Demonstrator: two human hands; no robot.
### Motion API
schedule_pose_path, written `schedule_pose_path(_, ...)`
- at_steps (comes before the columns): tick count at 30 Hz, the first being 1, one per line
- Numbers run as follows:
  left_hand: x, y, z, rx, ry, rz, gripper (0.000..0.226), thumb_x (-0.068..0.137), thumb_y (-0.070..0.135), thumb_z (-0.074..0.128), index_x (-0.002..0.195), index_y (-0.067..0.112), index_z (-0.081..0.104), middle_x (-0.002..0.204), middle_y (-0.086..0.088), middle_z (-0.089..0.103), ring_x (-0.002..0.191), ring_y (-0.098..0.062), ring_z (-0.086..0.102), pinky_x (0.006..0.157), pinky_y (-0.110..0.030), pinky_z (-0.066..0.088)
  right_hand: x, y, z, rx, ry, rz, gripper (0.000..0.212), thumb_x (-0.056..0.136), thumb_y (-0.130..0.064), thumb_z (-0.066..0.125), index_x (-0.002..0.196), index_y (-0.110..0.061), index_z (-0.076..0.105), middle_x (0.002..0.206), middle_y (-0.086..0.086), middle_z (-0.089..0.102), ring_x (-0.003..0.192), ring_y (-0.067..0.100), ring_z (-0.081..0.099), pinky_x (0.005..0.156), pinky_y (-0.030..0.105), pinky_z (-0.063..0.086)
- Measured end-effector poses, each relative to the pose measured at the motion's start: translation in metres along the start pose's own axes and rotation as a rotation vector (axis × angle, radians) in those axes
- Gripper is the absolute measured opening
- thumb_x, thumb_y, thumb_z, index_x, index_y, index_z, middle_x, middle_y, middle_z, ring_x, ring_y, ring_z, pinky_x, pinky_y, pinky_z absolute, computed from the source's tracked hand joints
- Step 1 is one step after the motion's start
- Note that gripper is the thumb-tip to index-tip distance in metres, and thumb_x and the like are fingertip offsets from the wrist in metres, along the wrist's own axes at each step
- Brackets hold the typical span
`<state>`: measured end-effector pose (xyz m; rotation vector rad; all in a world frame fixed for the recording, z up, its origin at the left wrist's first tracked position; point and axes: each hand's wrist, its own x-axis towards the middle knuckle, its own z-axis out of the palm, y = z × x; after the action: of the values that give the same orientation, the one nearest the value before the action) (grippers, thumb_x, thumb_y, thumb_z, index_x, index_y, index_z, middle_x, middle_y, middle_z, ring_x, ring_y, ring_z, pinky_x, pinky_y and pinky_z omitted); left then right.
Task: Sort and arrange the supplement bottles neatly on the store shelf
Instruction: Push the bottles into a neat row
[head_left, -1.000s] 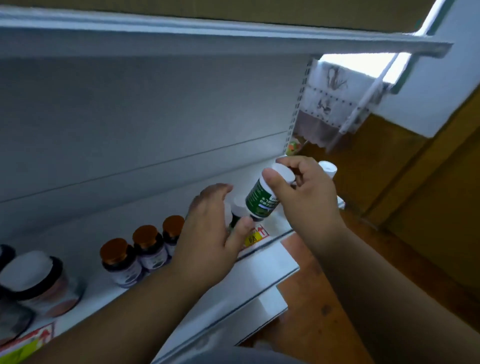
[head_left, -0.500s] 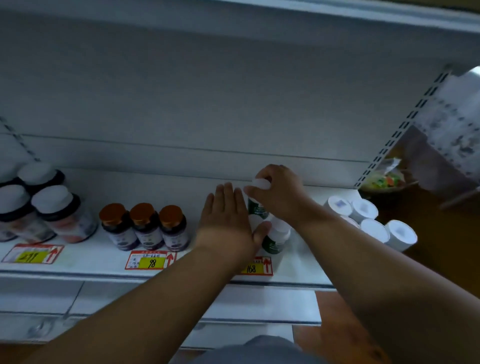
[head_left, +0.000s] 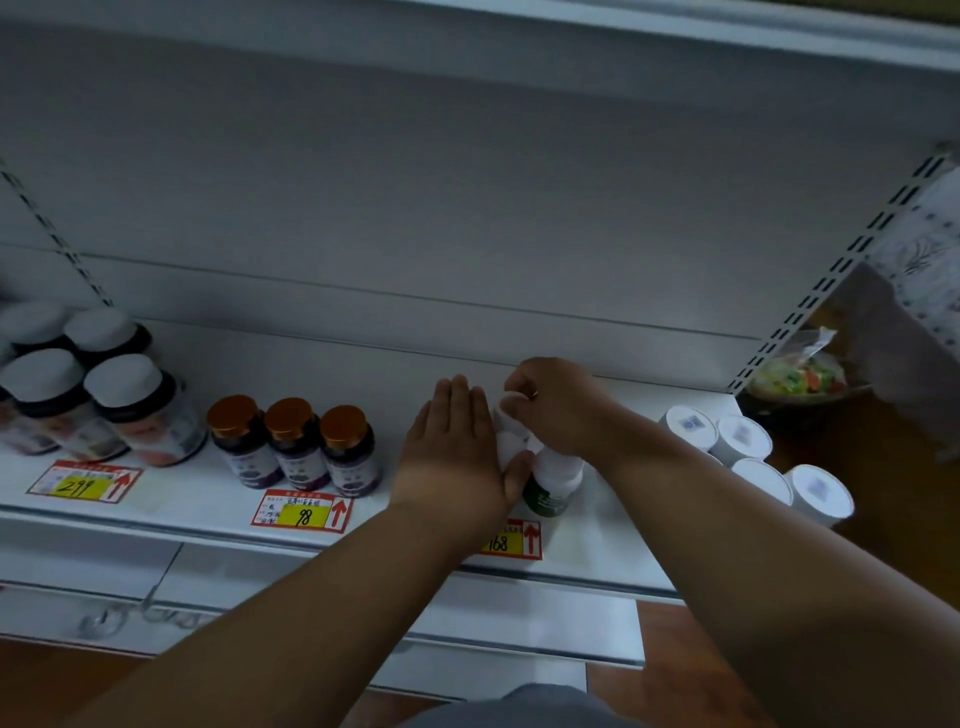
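On the white shelf (head_left: 218, 486) stand several green-labelled bottles with white caps, in a short row. My right hand (head_left: 558, 402) grips the cap of the rear green-labelled bottle (head_left: 511, 402). My left hand (head_left: 457, 447) lies flat with straight fingers against the left side of the row, its thumb touching the front green-labelled bottle (head_left: 550, 483). The bottles between are mostly hidden by my hands.
Three dark bottles with amber caps (head_left: 291, 447) stand left of my hands. Larger white-capped jars (head_left: 130, 410) fill the far left. White-lidded tubs (head_left: 753, 457) sit at the shelf's right end. Price tags (head_left: 304, 512) line the front edge. A snack bag (head_left: 800, 371) lies beyond.
The view swung from the shelf's right end to face it. My right hand brought the green-labelled bottle down onto the shelf behind the others, and my left hand flattened against the row.
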<state>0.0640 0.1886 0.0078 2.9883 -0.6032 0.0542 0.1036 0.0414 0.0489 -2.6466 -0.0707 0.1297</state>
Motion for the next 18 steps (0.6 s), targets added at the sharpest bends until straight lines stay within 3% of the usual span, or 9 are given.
schedule_pose_path(2,0.000,0.000,-0.002,-0.011,-0.008,0.004,0.094,0.081,0.062,-0.011,0.151,0.002,0.004,0.160,-0.020,-0.001,0.148,-0.031,-0.003,0.118,-0.039,0.000,0.000,0.001,0.000,-0.004,0.003,0.009,0.028,0.086,-0.024,0.060,0.092,0.002,0.067,0.093,0.018,0.068,0.085,0.031,0.063,0.074,0.041,0.053)
schedule_pose_path(5,0.002,-0.001,-0.005,0.005,-0.031,0.008,0.085,0.092,0.063,0.004,0.152,0.003,-0.001,0.160,-0.018,-0.007,0.148,-0.029,-0.008,0.120,-0.039,-0.001,0.000,0.004,0.002,-0.013,0.006,0.022,0.025,0.088,-0.030,0.059,0.089,-0.006,0.065,0.086,0.010,0.066,0.080,0.025,0.061,0.065,0.032,0.045)
schedule_pose_path(8,0.002,-0.004,-0.013,-0.010,-0.015,-0.004,0.087,0.090,0.065,0.002,0.152,0.004,0.001,0.160,-0.017,-0.004,0.148,-0.028,-0.004,0.120,-0.038,0.000,-0.002,0.004,0.000,0.029,0.025,0.041,0.025,0.092,-0.033,0.056,0.110,-0.017,0.062,0.098,-0.003,0.061,0.088,0.014,0.056,0.071,0.024,0.038)
schedule_pose_path(10,-0.003,-0.007,-0.020,-0.064,0.054,0.007,0.091,0.087,0.064,0.005,0.149,-0.001,0.022,0.157,-0.022,0.018,0.145,-0.033,0.019,0.117,-0.041,0.014,-0.006,0.000,-0.004,0.022,0.067,0.030,0.030,0.094,-0.034,0.053,0.119,-0.019,0.059,0.109,-0.002,0.060,0.094,0.013,0.055,0.076,0.023,0.037)
schedule_pose_path(13,-0.013,-0.023,-0.029,-0.190,0.169,0.084,0.072,0.090,0.051,0.033,0.129,-0.005,0.055,0.132,-0.025,0.055,0.120,-0.040,0.055,0.100,-0.047,0.043,-0.018,-0.021,-0.013,-0.017,0.184,-0.022,0.030,0.095,-0.033,0.051,0.121,-0.019,0.058,0.117,0.001,0.058,0.103,0.017,0.056,0.080,0.024,0.039)
schedule_pose_path(18,-0.051,-0.083,-0.061,-0.278,0.254,0.089,0.055,0.085,0.039,0.038,0.123,0.005,0.058,0.120,-0.014,0.063,0.106,-0.030,0.059,0.090,-0.037,0.047,-0.036,-0.102,0.002,-0.037,0.299,-0.176,0.028,0.094,-0.032,0.054,0.118,-0.021,0.058,0.114,-0.003,0.056,0.104,0.014,0.053,0.083,0.026,0.042)
